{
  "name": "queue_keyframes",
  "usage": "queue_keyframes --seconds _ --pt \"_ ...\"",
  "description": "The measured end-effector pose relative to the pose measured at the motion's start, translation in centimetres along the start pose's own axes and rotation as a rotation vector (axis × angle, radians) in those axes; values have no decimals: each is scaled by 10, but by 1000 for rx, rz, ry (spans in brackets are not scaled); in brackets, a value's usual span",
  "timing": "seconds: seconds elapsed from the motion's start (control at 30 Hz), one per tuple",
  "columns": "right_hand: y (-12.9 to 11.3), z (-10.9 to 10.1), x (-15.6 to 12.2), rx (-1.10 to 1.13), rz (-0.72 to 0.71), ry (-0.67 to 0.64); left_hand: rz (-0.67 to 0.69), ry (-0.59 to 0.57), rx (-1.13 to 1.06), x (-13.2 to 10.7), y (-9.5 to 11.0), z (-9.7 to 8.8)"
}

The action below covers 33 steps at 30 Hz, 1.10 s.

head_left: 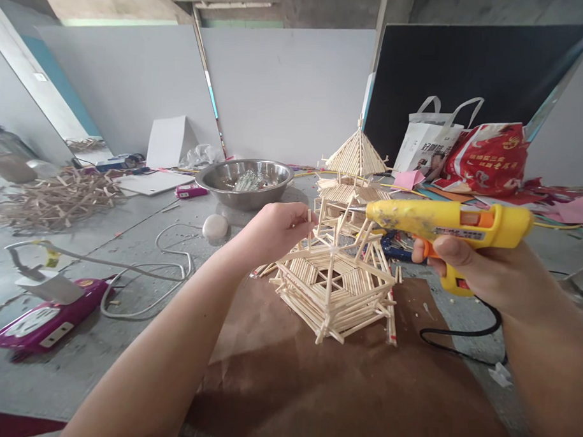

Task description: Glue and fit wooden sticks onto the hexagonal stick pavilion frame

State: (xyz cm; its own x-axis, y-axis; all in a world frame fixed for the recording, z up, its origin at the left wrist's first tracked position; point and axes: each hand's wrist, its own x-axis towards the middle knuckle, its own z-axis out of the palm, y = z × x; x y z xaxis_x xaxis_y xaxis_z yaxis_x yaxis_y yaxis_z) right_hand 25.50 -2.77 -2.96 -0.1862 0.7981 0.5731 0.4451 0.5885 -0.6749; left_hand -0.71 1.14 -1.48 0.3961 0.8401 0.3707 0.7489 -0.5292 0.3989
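Note:
In my right hand (pixel 481 270) is a yellow hot glue gun (pixel 430 220) with an orange trigger. Its metal nozzle points left, over the back of a hexagonal model made of thin wooden sticks (pixel 327 290). My left hand (pixel 291 225) is closed in a pinch on a short wooden stick (pixel 309 224) at the model's back left, upright above its frame. The stick's lower end is hard to make out. Brown paper (pixel 286 377) lies under the model. Behind it stands a taller stick pagoda with a pointed roof (pixel 355 154).
A steel bowl (pixel 244 201) sits behind my left hand, near a round white object (pixel 215 227). On the left are a purple power strip (pixel 49 325), a looped white cable (pixel 125 311) and a heap of sticks (pixel 58 194). Bags (pixel 489 158) stand back right; a black cord (pixel 459 333) trails from the glue gun.

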Motion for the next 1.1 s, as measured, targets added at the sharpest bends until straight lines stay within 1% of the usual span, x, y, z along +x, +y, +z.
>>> queue_keyframes --seconds 0.1,0.3,0.43,0.53,0.87,1.1 --pt "2 0 0 3 7 -35 -10 -8 1 0 -1 0" --pt "1 1 0 28 -8 -45 -23 -7 -3 1 -2 1" --pt "0 1 0 34 2 -37 -41 2 -12 0 -1 1" --pt "1 1 -1 34 9 -38 -31 -2 -13 0 -1 1" --pt "0 1 0 59 -25 -28 -21 -8 11 1 -1 0" --pt "1 0 -1 22 -47 -37 -18 -4 22 1 -2 0"
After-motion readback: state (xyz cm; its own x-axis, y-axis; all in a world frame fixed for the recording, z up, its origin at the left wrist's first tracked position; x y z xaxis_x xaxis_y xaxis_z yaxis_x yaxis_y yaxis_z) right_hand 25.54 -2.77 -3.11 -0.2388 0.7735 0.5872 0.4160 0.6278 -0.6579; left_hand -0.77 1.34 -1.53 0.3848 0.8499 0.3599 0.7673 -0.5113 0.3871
